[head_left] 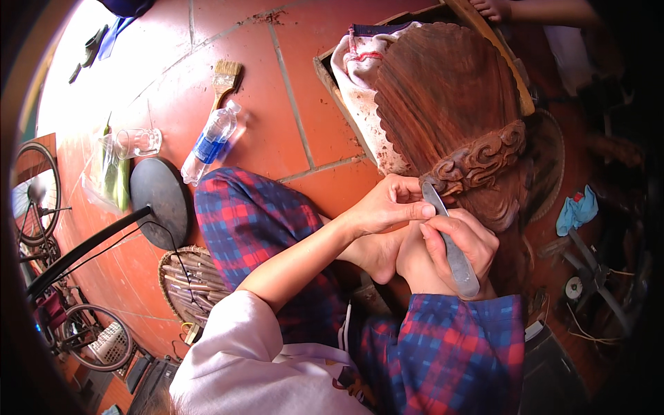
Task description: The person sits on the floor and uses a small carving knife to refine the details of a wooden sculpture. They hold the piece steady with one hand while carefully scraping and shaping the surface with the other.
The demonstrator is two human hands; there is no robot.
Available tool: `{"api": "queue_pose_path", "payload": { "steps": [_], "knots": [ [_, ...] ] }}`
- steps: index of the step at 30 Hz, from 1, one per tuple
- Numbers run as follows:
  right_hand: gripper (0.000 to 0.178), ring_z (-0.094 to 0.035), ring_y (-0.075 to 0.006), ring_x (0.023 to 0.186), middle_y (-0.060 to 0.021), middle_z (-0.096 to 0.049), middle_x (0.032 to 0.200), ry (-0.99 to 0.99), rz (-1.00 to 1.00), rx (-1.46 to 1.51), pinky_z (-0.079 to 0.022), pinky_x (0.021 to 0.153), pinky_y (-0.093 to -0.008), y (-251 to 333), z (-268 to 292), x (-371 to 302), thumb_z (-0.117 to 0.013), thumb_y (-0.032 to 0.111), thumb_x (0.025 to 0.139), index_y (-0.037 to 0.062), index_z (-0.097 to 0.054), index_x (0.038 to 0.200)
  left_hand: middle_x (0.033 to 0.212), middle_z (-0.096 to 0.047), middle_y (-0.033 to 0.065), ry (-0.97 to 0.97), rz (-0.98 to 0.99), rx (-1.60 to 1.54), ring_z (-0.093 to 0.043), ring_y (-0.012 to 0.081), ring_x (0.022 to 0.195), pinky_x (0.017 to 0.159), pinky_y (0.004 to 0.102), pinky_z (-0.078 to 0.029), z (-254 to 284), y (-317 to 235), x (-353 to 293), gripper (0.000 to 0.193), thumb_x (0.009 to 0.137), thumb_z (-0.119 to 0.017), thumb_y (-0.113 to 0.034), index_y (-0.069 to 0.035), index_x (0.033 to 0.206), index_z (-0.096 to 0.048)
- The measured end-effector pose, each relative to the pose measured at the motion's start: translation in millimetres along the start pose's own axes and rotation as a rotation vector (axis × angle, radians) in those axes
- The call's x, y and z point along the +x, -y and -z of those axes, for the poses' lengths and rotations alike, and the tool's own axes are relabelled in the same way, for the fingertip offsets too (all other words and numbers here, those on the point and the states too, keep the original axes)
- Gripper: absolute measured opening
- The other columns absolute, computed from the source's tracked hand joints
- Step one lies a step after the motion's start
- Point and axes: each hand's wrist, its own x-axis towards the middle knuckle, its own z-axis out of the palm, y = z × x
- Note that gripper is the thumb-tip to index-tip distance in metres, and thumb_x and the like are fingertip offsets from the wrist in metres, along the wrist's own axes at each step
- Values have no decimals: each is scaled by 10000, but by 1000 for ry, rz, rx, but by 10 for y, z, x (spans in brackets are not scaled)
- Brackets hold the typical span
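A long, flat grey metal file [453, 252] with rounded ends lies slantwise in my right hand [474, 242], whose fingers and thumb are closed round its middle. Close to the file's far end is my left hand [389, 205], its fingers curled and its thumb pressed against the tool. The far tip meets the lower left end of a carved scroll band [477, 159] on a dark brown wooden piece [446, 90]. This piece has a broad grooved face and a scalloped edge. My bare feet are just under my hands, against the lower part of the wood.
A stained white cloth [363, 90] pads the wood in a wooden frame [522, 83]. Left are a brush [225, 77], plastic bottle [211, 142], glass mug [138, 142], round black stand base [162, 200] and basket of carving tools [190, 283]. Another person's hand [492, 8] rests at top right.
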Motion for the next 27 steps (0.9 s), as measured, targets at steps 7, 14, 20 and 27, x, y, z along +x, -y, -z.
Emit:
{"api": "queue_pose_path", "payload": {
  "steps": [7,14,20,27],
  "knots": [
    [107,-655,-264,661,-132,-645,760,-9,6,26,-517,611,-326,11,6,27,-695,-49,780,-5,-660,871,1149,-685,112,-76,7,61,-600,170,1130,1024,351,-450,-56,14,-5,363,864,-759,-225,7,1129,-670],
    [98,-648,-256,656,-126,-643,757,6,28,33,-509,605,-326,48,59,49,-684,-44,786,-8,-651,870,1054,-693,57,-60,-56,91,-617,124,1023,950,304,-476,-101,8,31,380,876,-746,-186,-4,1195,-647],
    [72,-599,-266,581,-120,-591,691,92,-59,33,-468,547,-336,170,152,-30,-694,24,791,5,-624,797,890,-628,-32,-207,-14,168,-564,48,836,780,226,-466,-204,-16,-93,340,828,-804,-182,-34,1092,-649],
    [169,-640,-286,600,-109,-600,696,443,183,-26,-499,555,-384,236,174,152,-654,208,878,66,-622,963,878,-647,69,-226,-599,1302,-639,209,833,738,304,-504,-230,-379,-476,284,688,-828,-141,-39,896,-664]
  ]
}}
